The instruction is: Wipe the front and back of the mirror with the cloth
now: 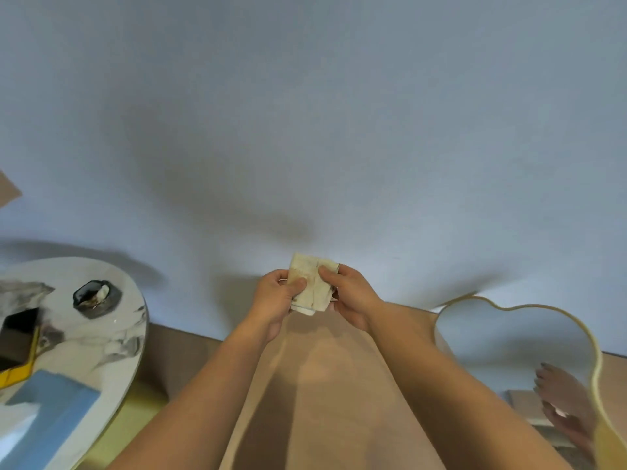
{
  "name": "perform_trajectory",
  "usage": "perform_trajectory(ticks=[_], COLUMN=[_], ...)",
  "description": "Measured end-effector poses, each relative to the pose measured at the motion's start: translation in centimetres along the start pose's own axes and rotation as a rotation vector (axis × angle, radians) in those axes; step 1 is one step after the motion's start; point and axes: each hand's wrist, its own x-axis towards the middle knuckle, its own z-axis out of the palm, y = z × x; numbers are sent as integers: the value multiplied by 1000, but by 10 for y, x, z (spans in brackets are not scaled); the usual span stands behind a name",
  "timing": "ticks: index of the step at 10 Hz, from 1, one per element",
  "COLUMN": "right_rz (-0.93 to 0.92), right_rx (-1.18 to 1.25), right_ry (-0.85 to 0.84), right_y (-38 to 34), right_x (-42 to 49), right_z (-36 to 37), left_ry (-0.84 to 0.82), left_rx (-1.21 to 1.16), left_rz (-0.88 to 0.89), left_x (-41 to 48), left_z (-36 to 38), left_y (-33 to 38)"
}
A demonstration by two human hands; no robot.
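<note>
A folded cream cloth [312, 283] with brownish stains is held up in front of me by both hands. My left hand [276, 300] pinches its left edge, thumb on top. My right hand [351, 296] grips its right edge the same way. The mirror [502, 337] has a wavy gold-coloured frame and leans at the lower right, apart from both hands, its glass reflecting the wall and a hand.
A round marble-patterned table [101, 334] stands at the left with a small dark dish [96, 297], a black-and-yellow object [18, 337] and a blue box [51, 412] on it. A plain pale wall [305, 130] fills the upper view. Tan floor [322, 385] lies below.
</note>
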Motion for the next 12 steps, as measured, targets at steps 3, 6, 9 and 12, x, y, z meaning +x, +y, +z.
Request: perform_trajectory(ticks=[3, 6, 9, 12], right_rz=[169, 107, 114, 95], right_rx=[-207, -515, -710, -926], right_ry=[179, 353, 503, 523], right_y=[102, 147, 157, 133], right_x=[95, 139, 144, 131], right_z=[23, 34, 31, 34], left_ry=[68, 151, 147, 161], left_rx=[140, 444, 780, 1098], left_rz=[-192, -45, 102, 78], left_x=[88, 129, 137, 132], left_z=[-49, -55, -51, -50], left_y=[-99, -140, -147, -126])
